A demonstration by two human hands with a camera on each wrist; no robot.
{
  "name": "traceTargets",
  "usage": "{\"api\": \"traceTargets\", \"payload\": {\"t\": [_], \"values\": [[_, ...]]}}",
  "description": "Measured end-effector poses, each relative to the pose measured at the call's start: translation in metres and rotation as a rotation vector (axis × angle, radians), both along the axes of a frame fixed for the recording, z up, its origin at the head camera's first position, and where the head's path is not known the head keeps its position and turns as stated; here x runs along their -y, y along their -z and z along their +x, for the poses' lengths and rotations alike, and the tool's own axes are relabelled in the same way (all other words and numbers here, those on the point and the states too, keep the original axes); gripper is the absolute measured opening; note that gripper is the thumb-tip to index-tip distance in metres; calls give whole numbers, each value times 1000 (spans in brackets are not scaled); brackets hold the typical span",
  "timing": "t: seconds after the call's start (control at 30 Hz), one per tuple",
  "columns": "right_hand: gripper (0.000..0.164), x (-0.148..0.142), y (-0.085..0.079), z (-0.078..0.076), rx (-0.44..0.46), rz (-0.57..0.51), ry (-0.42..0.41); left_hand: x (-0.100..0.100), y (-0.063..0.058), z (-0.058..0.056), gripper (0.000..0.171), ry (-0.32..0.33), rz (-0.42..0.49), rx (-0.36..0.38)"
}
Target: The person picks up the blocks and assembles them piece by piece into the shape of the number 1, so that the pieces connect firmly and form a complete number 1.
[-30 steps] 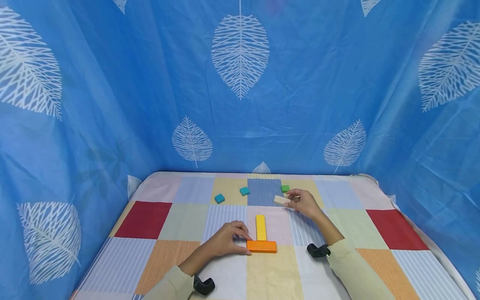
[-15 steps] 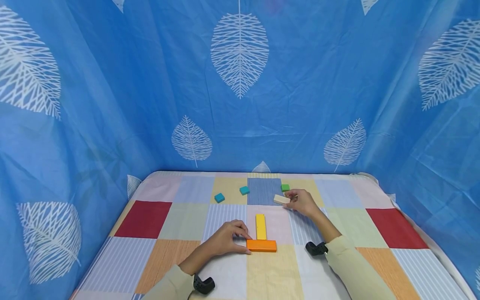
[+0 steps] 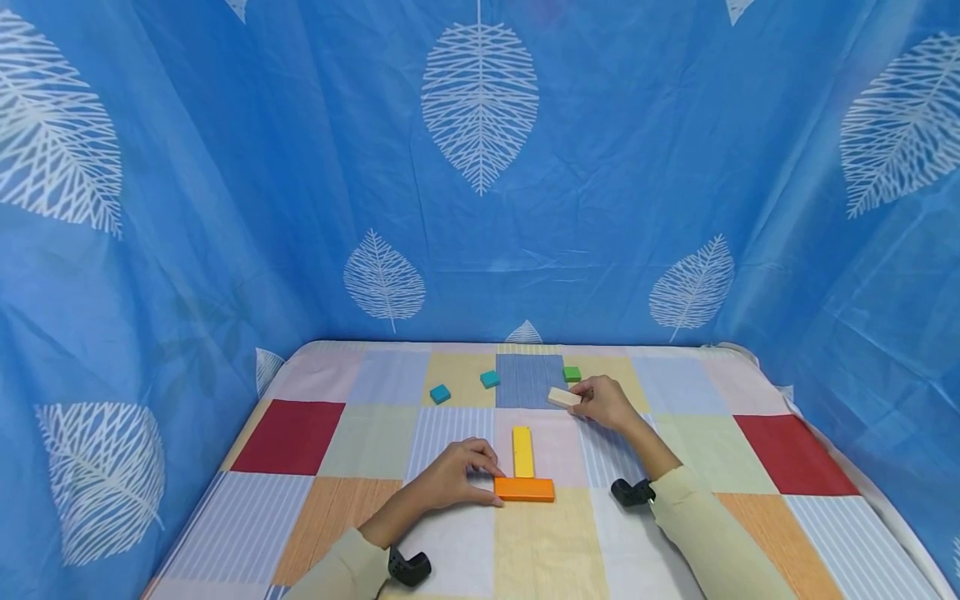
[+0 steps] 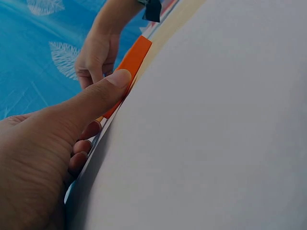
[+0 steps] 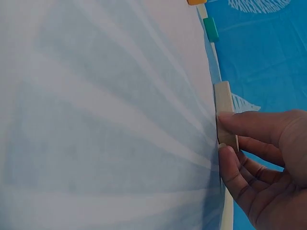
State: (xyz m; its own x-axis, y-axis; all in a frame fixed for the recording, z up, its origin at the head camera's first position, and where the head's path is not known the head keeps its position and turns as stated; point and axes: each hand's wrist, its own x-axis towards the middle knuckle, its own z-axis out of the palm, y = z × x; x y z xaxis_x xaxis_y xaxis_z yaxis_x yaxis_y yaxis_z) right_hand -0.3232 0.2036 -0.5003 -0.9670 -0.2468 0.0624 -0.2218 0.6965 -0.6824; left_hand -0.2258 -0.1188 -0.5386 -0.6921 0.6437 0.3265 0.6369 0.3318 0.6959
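In the head view my left hand (image 3: 455,477) pinches the left end of an orange block (image 3: 523,489), which lies crosswise on the patchwork cloth. The left wrist view shows the thumb along the near side of that orange block (image 4: 139,52). A yellow block (image 3: 522,452) points away from me, its near end at the orange block's far side, forming an upside-down T. Farther back on the right, my right hand (image 3: 607,405) pinches the right end of a cream wooden block (image 3: 563,397). Thumb and fingers grip the cream block (image 5: 223,105) in the right wrist view.
Two teal blocks, a left one (image 3: 439,393) and a right one (image 3: 490,379), lie toward the back. A green block (image 3: 572,374) sits just beyond the right hand. Blue leaf-print curtains (image 3: 480,250) enclose the cloth-covered table (image 3: 292,437) at the back and sides.
Both hands keep their grips with almost no movement. The whole head view has shifted very slightly; the blocks keep their layout.
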Motion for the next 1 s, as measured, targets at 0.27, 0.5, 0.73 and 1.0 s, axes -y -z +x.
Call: {"api": "traceTargets", "payload": {"t": [0.27,0.5,0.73,1.0], "values": [[22,8,-5,3,-28,3,-42,0,0,-1,29,7,11,-11],[25,19,-4,4,-46,-12,-58,0,-1,1,29,2,13,7],[24,32,-3,4,-19,-34,-54,0,-1,1,29,3,11,6],[24,49,-4,1,6,-35,-52,0,-1,-1,29,0,1,24]]}}
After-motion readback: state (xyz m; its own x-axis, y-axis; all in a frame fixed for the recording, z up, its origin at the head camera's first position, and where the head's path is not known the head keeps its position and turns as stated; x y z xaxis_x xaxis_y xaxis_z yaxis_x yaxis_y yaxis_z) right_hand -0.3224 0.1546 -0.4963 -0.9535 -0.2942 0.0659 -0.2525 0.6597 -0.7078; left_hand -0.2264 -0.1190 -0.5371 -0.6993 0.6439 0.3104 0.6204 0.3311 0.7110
